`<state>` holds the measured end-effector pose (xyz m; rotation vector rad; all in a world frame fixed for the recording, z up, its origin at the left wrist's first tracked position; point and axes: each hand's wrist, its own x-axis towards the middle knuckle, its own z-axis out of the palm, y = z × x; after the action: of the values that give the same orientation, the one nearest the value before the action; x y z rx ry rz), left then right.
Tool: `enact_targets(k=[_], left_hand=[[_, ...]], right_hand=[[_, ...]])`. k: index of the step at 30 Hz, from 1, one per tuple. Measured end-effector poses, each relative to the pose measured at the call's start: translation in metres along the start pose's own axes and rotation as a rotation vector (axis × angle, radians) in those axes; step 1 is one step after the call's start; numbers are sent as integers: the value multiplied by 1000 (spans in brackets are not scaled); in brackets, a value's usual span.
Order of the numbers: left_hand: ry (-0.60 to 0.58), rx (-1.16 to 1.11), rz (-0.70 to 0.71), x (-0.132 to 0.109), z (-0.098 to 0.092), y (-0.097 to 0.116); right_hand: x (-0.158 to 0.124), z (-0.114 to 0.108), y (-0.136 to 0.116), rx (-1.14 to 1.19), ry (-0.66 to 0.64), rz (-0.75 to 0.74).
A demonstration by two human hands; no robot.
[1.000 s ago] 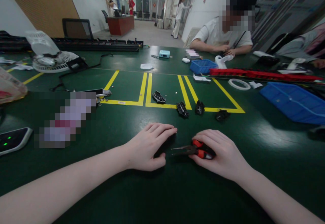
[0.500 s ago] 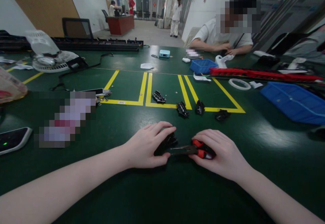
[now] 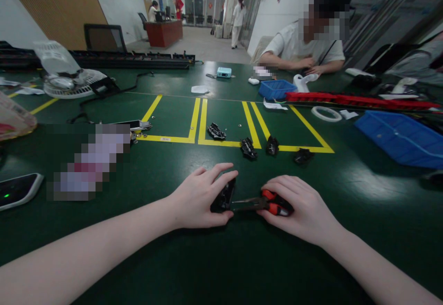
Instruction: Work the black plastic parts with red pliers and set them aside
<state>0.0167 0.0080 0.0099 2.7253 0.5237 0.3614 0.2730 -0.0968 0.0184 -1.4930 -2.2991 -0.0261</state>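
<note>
My left hand (image 3: 204,196) is closed around a black plastic part (image 3: 225,197), thumb below and fingers above; much of the part is hidden by the hand. In my right hand (image 3: 299,206) is a pair of red-and-black handled long-nose pliers (image 3: 272,201). The jaws of the pliers point left and reach the right side of the black part; whether they grip it I cannot tell. Beyond the hands lie several similar black parts: one (image 3: 216,131) inside a yellow-taped box, one (image 3: 248,148) on the tape, one (image 3: 272,146) beside it and another (image 3: 303,156) further right.
On the green table (image 3: 166,268), a blue bin (image 3: 403,136) stands at right, with a tape roll (image 3: 326,114) and a long red strip (image 3: 360,101) behind. A white fan (image 3: 71,81) and a phone (image 3: 20,190) are at left. Another person (image 3: 304,42) sits across the table.
The black part has turned slightly in my left hand, and its fingers have lifted and spread a little. The pliers have hardly moved.
</note>
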Motion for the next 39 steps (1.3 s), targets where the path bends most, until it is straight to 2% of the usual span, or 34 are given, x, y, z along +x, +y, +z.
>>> enact_targets(k=[12, 23, 39], left_hand=[[-25, 13, -3, 2, -1, 0], [-75, -44, 73, 1, -3, 0], [-78, -26, 123, 2, 1, -3]], right_hand=[[-1, 2, -2, 10, -4, 7], [1, 3, -15, 61, -12, 49], [1, 2, -21, 96, -24, 71]])
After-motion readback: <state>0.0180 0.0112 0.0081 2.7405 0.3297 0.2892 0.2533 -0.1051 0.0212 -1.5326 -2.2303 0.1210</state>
